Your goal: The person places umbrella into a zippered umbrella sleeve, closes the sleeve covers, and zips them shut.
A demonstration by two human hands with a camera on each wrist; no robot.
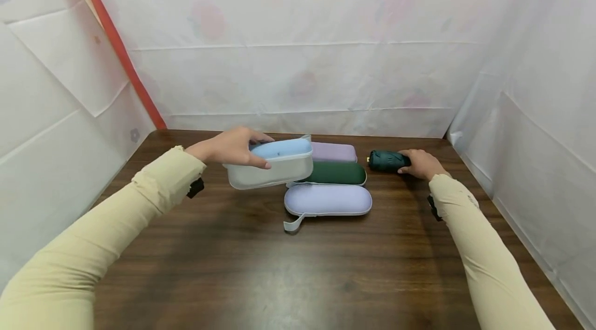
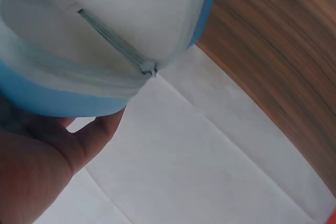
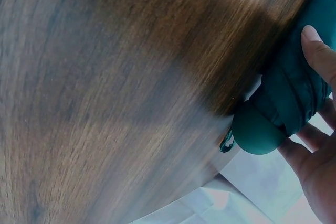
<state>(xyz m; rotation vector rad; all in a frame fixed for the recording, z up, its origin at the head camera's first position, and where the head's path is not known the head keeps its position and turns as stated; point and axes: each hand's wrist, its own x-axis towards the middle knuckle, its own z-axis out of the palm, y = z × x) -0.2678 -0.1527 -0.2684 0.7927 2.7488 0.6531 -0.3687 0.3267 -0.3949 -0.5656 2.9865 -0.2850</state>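
My left hand (image 1: 231, 147) grips a light blue zippered case (image 1: 286, 149) from its blue side. This case stands unzipped and tilted toward me above the table, and its pale inside shows in the left wrist view, with the zip (image 2: 148, 67) at the hinge corner. On the right, a dark green folded umbrella (image 1: 384, 161) lies on the table with my right hand (image 1: 421, 163) round its right end. In the right wrist view the thumb rests along the wrapped fabric of the umbrella (image 3: 289, 98), fingers on the other side near its rounded end.
Between the hands three zipped cases lie in a row on the brown wooden table (image 1: 279, 278): purple (image 1: 334, 151) at the back, dark green (image 1: 337, 173) in the middle, lavender (image 1: 328, 199) with a strap in front. White sheeting (image 1: 298, 81) hangs behind and at both sides.
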